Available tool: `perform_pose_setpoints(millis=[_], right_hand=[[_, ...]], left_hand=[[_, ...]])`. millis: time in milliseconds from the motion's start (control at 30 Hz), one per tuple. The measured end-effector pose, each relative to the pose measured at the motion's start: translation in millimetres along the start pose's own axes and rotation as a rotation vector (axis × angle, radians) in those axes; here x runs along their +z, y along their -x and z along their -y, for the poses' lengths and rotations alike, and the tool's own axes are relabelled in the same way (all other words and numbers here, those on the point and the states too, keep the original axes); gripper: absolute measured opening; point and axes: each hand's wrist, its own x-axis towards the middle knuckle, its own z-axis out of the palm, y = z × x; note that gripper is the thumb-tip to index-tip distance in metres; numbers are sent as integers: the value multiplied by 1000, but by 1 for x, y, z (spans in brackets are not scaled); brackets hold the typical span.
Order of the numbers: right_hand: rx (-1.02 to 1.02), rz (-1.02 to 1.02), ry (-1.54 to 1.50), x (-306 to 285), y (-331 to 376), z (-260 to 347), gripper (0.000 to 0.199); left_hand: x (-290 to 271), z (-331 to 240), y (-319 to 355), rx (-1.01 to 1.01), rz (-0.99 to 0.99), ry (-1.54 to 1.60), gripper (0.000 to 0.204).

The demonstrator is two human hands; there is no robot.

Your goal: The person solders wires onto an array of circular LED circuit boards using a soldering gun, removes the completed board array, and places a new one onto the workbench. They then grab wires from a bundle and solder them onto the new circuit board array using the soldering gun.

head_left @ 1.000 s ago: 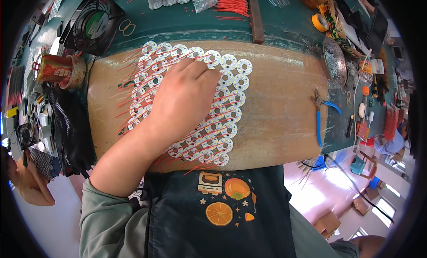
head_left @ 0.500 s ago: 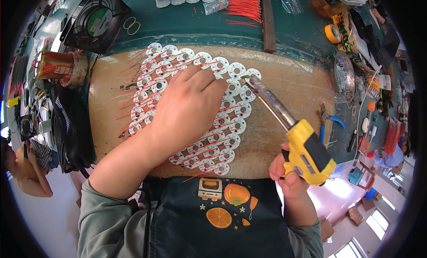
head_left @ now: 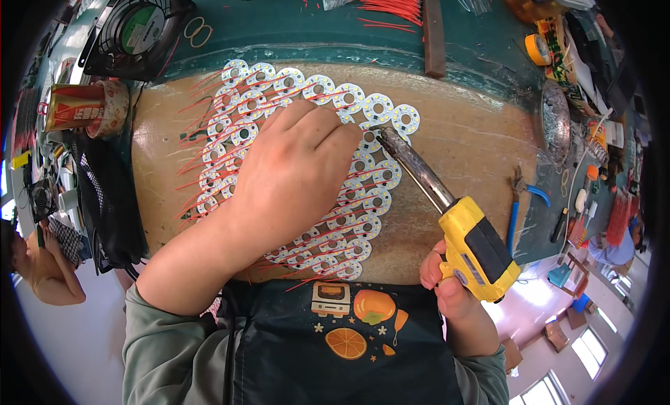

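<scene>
Since half a second ago the iron (head_left: 447, 209) has swung in; its tip now sits at the upper right of the discs (head_left: 363, 195), just beside the left fingertips (head_left: 342, 133); left hand (head_left: 293, 174) unchanged, flat and spread, palm pressing the discs onto the board (head_left: 474, 140); right hand (head_left: 453, 293) clamped round the iron's yellow plastic grip, dark metal barrel slanting up-left; discs are small white rings with centre holes, packed in rows, thin red wires (head_left: 202, 153) fanning left; board is worn pale wood on the green table (head_left: 349, 35); blue-handled pliers (head_left: 520, 209) lie at the board's right edge
</scene>
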Motion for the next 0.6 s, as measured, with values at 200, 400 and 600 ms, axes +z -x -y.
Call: perform_pose_setpoints(millis=[200,400,600], right_hand=[[3,11,-7,-1,-1,-2,41],[94,-71,-198,6,0,5,82],[84,-90,-241,7,1,11,86]], left_hand=[[0,1,0,11,-5,-1,16],[1,1,0,18,-19,1,16],[3,0,0,17,-32,-13,16]])
